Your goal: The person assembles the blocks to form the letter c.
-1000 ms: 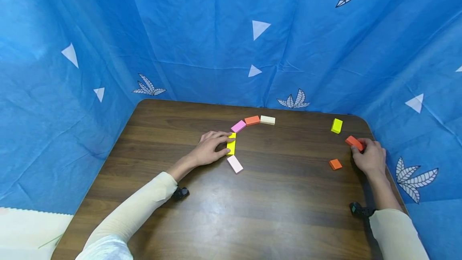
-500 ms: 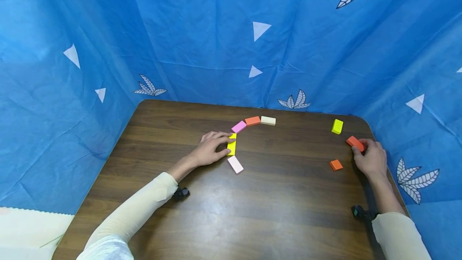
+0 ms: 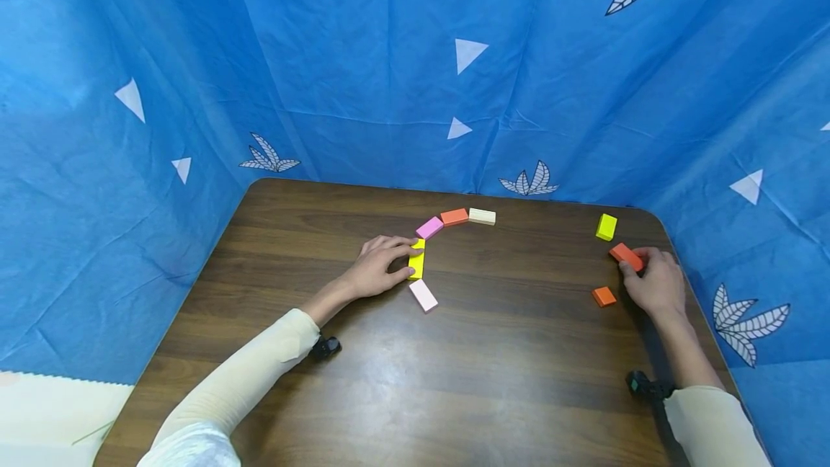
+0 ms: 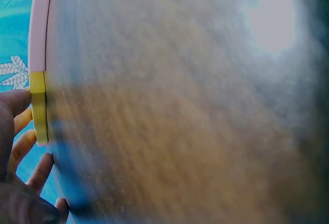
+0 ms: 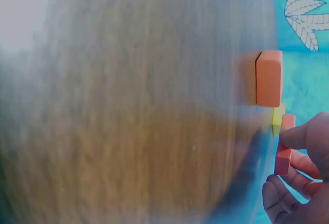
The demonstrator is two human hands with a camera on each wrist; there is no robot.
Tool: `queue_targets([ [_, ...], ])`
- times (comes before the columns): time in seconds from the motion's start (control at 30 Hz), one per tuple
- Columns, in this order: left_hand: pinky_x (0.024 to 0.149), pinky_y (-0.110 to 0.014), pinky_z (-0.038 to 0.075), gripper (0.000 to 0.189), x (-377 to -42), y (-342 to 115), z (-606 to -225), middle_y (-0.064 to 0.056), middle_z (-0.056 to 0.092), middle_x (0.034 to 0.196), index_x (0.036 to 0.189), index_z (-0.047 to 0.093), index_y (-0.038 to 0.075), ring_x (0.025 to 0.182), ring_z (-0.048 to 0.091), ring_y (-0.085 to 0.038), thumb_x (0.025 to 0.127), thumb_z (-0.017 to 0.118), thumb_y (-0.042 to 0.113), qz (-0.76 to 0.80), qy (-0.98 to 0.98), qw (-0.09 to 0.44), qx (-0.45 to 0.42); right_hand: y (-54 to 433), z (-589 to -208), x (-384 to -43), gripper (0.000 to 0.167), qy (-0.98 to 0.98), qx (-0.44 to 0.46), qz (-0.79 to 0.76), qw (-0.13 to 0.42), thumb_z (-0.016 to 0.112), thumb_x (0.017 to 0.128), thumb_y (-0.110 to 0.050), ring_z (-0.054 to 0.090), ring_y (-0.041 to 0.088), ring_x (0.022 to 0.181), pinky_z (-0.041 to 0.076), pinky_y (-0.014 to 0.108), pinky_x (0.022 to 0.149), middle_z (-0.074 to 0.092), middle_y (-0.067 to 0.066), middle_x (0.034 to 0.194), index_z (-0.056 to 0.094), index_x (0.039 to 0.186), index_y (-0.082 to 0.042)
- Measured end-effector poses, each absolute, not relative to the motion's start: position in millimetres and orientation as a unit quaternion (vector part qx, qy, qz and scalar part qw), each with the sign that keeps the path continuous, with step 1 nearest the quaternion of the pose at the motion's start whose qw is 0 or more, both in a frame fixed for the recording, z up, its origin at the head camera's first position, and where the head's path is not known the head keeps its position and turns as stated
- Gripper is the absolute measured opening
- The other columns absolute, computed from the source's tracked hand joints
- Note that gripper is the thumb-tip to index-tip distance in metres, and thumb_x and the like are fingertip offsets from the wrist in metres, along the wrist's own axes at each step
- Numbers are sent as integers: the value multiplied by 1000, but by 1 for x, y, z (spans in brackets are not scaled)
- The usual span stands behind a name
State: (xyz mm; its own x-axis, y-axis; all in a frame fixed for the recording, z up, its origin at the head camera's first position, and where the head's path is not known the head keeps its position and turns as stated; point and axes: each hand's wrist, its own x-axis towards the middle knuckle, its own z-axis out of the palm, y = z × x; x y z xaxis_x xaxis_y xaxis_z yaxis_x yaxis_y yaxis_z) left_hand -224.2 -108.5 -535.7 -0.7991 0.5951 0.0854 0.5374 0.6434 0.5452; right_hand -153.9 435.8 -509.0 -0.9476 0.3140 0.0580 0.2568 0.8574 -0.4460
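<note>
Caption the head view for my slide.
Left hand touching a yellow block in a curved row; right hand gripping a red block.

We see room for the right hand (image 3: 656, 283) across the lower-centre bench (image 3: 519, 380); a small orange block (image 3: 604, 297) at right bars its left.

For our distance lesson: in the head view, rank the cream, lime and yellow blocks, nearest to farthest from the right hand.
1. Lime block, just ahead-left.
2. Cream block, farther left.
3. Yellow block, farthest left, touching the left hand.
</note>
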Motion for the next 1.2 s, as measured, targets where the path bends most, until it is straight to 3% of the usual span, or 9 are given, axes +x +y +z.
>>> queue_targets([
  [0.6,124,-69,26,45,-223,-108,-535,4,56,163,149,66,25,148,50,-28,105,71,34,284,905,48,315,416,-509,-149,46,-962,-117,232,81,64,105,-18,50,52,104,38,63,88,54,39,124,55,135,15],
  [0.83,124,-69,27,44,-223,-108,-535,2,56,163,148,67,25,147,51,-28,105,71,35,281,905,43,316,408,-511,-147,47,-964,-101,232,77,66,104,-22,51,45,97,39,52,79,56,35,120,57,133,13],
  [1.07,123,-68,28,44,-223,-107,-535,3,56,163,148,67,26,147,51,-28,105,70,36,279,905,42,318,402,-513,-146,45,-965,-85,238,78,67,103,-22,53,42,97,42,54,80,57,33,120,58,132,12],
  [1.2,123,-68,27,45,-224,-108,-535,4,55,164,149,66,26,147,50,-28,106,70,36,279,906,44,315,398,-514,-146,45,-966,-60,238,81,69,102,-23,53,39,95,42,46,76,59,30,121,59,131,9],
])
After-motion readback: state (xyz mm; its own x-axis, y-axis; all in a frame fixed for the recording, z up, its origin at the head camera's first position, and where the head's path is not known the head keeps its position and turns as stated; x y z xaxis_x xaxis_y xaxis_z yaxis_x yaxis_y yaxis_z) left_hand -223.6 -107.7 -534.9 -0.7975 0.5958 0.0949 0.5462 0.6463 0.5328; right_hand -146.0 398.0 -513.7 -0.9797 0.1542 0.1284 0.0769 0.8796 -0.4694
